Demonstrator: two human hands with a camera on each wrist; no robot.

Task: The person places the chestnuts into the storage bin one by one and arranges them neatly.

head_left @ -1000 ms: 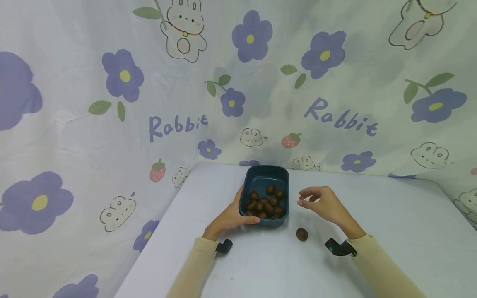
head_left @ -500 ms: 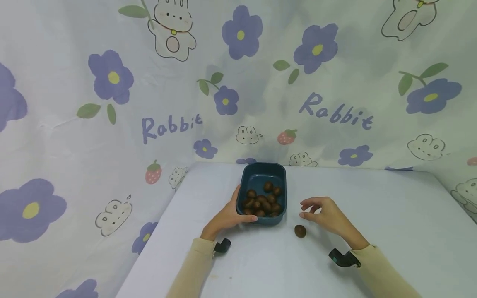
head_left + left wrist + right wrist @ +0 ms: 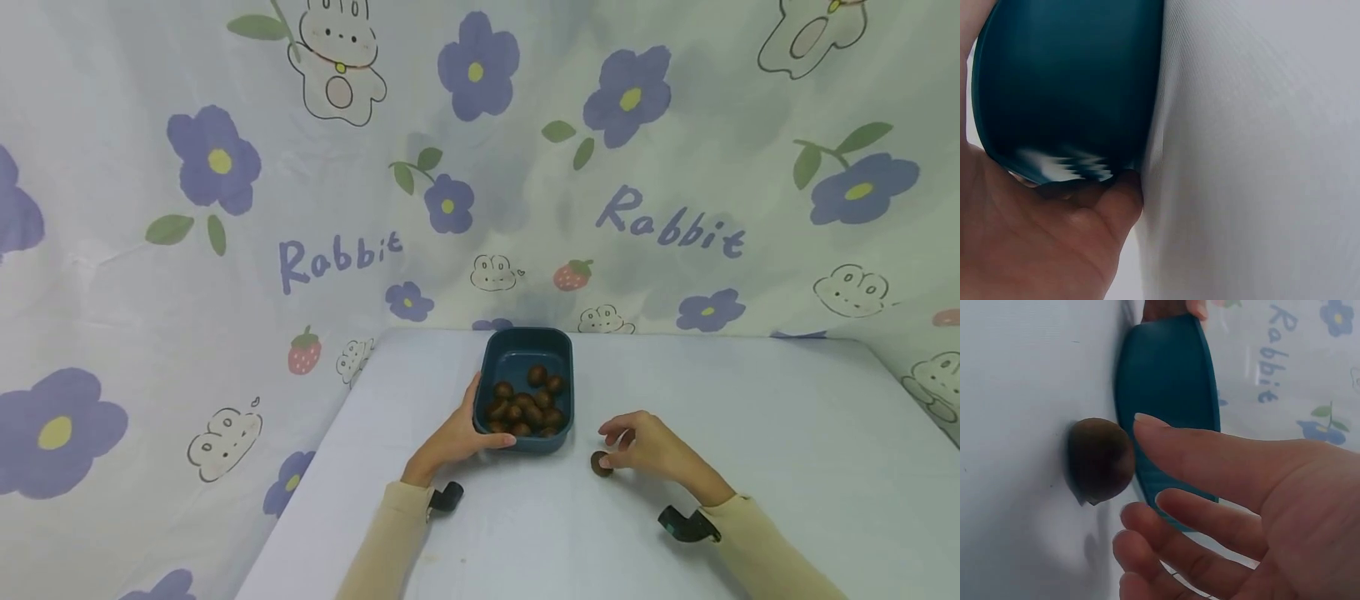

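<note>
My left hand (image 3: 454, 435) grips the near left corner of a dark blue-green plastic container (image 3: 513, 363). Its thumb lies along the near rim, and in the left wrist view fingers curl under the container wall (image 3: 1072, 81). Several brown chestnuts (image 3: 531, 413) lie inside, mostly at the near end. One more chestnut (image 3: 597, 464) rests on the table, right of the container. Just over it hovers my right hand (image 3: 651, 448), thumb and fingers apart. The right wrist view has a small gap between the thumb and that chestnut (image 3: 1100, 461).
A white-covered table (image 3: 525, 533) extends around the container. Behind and to the left hangs a cloth (image 3: 150, 333) printed with flowers and rabbits. Each wrist wears a black camera, such as the right one (image 3: 686, 525).
My right hand has come down and toward me, from beside the container to the loose chestnut. The left hand keeps its grip on the container. The head view has shifted slightly.
</note>
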